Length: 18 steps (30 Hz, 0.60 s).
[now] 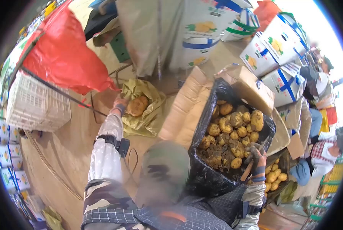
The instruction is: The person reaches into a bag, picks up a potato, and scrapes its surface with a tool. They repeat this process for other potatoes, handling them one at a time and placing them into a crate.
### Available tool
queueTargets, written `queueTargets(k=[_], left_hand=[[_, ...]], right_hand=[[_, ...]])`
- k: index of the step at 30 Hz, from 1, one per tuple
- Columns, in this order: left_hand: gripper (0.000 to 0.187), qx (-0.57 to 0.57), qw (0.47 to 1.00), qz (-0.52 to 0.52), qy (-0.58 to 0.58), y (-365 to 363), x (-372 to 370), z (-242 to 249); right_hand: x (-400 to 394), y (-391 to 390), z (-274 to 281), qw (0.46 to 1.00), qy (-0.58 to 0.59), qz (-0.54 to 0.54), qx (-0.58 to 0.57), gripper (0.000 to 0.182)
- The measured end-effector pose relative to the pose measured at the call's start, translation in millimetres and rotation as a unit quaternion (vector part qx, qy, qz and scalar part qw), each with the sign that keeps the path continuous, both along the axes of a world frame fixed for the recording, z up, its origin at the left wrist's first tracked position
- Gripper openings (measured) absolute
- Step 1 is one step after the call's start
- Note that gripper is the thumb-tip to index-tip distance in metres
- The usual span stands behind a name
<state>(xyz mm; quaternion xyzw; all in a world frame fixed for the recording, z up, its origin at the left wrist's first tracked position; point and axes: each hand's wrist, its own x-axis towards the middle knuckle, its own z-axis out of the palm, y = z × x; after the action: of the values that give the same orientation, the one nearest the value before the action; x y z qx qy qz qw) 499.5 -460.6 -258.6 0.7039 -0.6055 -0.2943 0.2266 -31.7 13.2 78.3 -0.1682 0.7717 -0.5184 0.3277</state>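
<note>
My left hand [120,102], with the sleeve pushed out far to the left, is at the left edge of a yellow-green woven bag [130,125]. A large brown potato [137,106] lies in the bag's mouth right beside this hand; its fingers are partly hidden. My right hand [258,158], in a dark glove, is closed round a tool with a flat wooden handle [247,171] whose other end is hidden. It is over the right side of a cardboard box [187,109] lined with black plastic [206,177]. Soil-covered potatoes [233,132] fill the liner.
A red sack [62,50] hangs over a white plastic crate [37,101] at left. Printed cartons [281,40] are stacked at the upper right. More potatoes [275,177] lie right of the box. A person [325,153] is at the far right. A capped head [163,165] fills the lower middle.
</note>
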Motion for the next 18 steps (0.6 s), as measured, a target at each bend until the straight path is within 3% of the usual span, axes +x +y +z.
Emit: queueTargets(k=[2,5,7,9,11,12,14,15,16,18], left_hand=[[0.069,-0.020,0.994,-0.042,-0.099,62,-25,22],[0.081,-0.024,0.971,0.143,-0.191,131,-53,41],[0.082,0.128,0.958,0.241,-0.088,138,-46,30],[0.086,0.243,0.932,0.269,-0.009,138,-31,-1],[0.093,0.314,0.919,0.235,0.040,118,1,-70],[0.078,0.335,0.876,0.231,0.259,121,4,-61],[0.064,0.174,0.971,0.163,-0.004,130,-2,-46],[0.057,0.089,0.975,0.138,-0.153,136,-10,-18],[0.055,0.032,0.986,0.147,-0.070,154,-6,15],[0.050,-0.077,0.981,0.143,0.102,194,-11,141]], right_hand=[[0,2,-9,1.000,-0.005,0.027,0.006,0.039],[-1,2,-15,0.998,0.019,0.049,0.028,0.038],[2,-6,-13,0.998,0.033,0.041,0.043,0.037],[5,-18,-4,0.996,0.051,0.059,0.040,0.033],[18,-40,13,0.995,0.050,0.078,0.030,0.031],[33,-52,26,0.995,0.040,0.086,0.024,0.032],[51,-70,38,0.993,0.054,0.104,0.017,0.034],[52,-72,40,0.992,0.059,0.111,0.022,0.034],[52,-73,39,0.991,0.061,0.118,0.028,0.034],[52,-71,34,0.991,0.065,0.114,0.024,0.034]])
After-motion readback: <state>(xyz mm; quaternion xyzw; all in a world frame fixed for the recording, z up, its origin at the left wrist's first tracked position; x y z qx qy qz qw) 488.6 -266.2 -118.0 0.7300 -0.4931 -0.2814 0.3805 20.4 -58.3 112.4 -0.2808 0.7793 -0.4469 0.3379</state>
